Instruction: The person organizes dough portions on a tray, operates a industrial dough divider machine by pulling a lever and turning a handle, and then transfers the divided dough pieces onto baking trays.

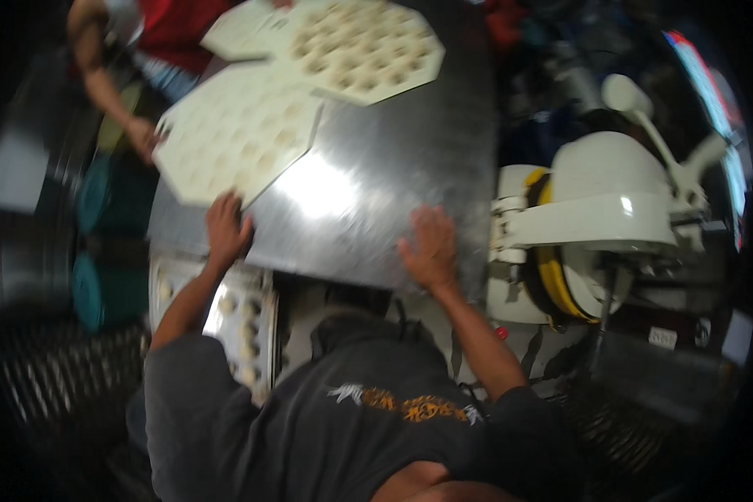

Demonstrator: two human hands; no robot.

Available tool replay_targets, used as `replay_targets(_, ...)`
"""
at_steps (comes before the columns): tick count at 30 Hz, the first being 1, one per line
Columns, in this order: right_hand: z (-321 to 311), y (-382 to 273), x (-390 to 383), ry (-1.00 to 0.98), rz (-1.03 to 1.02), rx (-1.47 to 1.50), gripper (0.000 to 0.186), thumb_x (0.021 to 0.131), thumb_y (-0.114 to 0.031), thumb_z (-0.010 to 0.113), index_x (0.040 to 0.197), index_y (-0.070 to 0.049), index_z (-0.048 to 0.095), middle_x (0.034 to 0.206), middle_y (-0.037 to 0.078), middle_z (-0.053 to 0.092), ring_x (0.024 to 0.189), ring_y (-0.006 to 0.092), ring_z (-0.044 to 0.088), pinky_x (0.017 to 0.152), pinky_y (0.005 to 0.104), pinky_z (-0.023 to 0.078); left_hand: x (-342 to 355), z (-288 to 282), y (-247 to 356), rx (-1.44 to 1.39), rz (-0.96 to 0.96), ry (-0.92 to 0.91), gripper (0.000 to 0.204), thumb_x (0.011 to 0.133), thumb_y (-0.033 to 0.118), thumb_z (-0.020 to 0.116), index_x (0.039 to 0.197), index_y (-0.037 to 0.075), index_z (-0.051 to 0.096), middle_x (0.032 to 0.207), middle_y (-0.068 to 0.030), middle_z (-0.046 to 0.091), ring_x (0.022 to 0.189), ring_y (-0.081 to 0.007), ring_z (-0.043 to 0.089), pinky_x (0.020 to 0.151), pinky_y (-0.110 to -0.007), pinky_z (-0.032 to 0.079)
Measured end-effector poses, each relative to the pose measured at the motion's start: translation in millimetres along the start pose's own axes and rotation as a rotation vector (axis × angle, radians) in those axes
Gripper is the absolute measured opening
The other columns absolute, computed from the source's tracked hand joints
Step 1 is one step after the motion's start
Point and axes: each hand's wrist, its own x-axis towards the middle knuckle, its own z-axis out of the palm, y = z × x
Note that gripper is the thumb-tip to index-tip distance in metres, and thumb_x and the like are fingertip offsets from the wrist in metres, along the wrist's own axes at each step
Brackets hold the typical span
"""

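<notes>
My left hand (226, 224) touches the near edge of a pale octagonal board with shallow round hollows (234, 134), its fingers apart. My right hand (429, 247) lies open on the steel tabletop (360, 159), near its front right. Behind the first board, a second pale board (366, 50) carries several rounded dough pieces in its hollows. A further pale board (230, 33) is partly visible at the top. Below my left forearm, a metal tray (269, 335) holds several small pale dough pieces (247, 330).
A co-worker in red (167, 21) stands at upper left, with a hand (142, 135) at the first board's far corner. A white machine with a yellow band (594, 217) borders the table's right. Teal bins (100, 289) stand at left, beside steel containers (25, 268).
</notes>
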Motion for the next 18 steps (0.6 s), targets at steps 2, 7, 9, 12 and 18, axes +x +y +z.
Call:
replay_targets(2, 1.9, -8.6, 0.2, -0.028, -0.001, 0.019, 0.063, 0.093, -0.038, 0.065, 0.146, -0.006, 0.049, 0.158, 0.016, 0.039, 0.151, 0.036, 0.026, 0.125, 0.0522, 0.016, -0.5, -8.3, 3.7, -0.018, -0.051, -0.029, 0.053, 0.085, 0.026, 0.068, 0.132, 0.005, 0.054, 0.145, -0.0174, 0.05, 0.135, -0.0383, 0.044, 0.114, -0.049, 0.031)
replay_targets(7, 1.6, -14.1, -0.3, -0.043, 0.005, 0.046, 0.062, 0.093, -0.036, 0.066, 0.145, -0.006, 0.051, 0.157, 0.015, 0.04, 0.151, 0.0359, 0.026, 0.125, 0.052, 0.015, -16.2, -14.1, 3.1, 0.059, -0.157, 0.019, 0.06, 0.088, 0.029, 0.067, 0.14, 0.007, 0.048, 0.152, -0.0166, 0.042, 0.143, -0.0362, 0.036, 0.118, -0.05, 0.027)
replay_targets(9, 2.7, -10.4, 2.5, -0.026, 0.008, 0.095, 0.059, 0.092, -0.033, 0.067, 0.142, -0.006, 0.054, 0.156, 0.015, 0.042, 0.149, 0.0363, 0.027, 0.124, 0.0524, 0.017, -16.3, -13.9, 6.1, 0.116, -0.205, 0.065, 0.063, 0.089, 0.03, 0.067, 0.143, 0.007, 0.045, 0.154, -0.0165, 0.04, 0.145, -0.0355, 0.034, 0.119, -0.05, 0.026)
replay_targets(12, 3.7, -11.9, 10.6, -0.033, 0.036, 0.189, 0.054, 0.091, -0.029, 0.068, 0.138, -0.005, 0.057, 0.152, 0.015, 0.045, 0.147, 0.037, 0.03, 0.123, 0.0533, 0.02, -19.7, -10.1, 25.9, 0.063, -0.093, 0.019, 0.043, 0.085, 0.024, 0.069, 0.125, 0.008, 0.06, 0.142, -0.0144, 0.052, 0.134, -0.0346, 0.045, 0.112, -0.05, 0.031)
replay_targets(18, 7.9, -27.2, 40.4, -0.02, -0.023, 0.145, 0.051, 0.089, -0.025, 0.07, 0.134, -0.004, 0.058, 0.149, 0.016, 0.048, 0.145, 0.0378, 0.034, 0.121, 0.0547, 0.023, 71.2, 15.5, 73.6, -0.293, 0.136, -0.099, 0.03, 0.088, 0.021, 0.07, 0.114, 0.006, 0.066, 0.118, -0.0158, 0.065, 0.11, -0.0345, 0.059, 0.096, -0.047, 0.044)
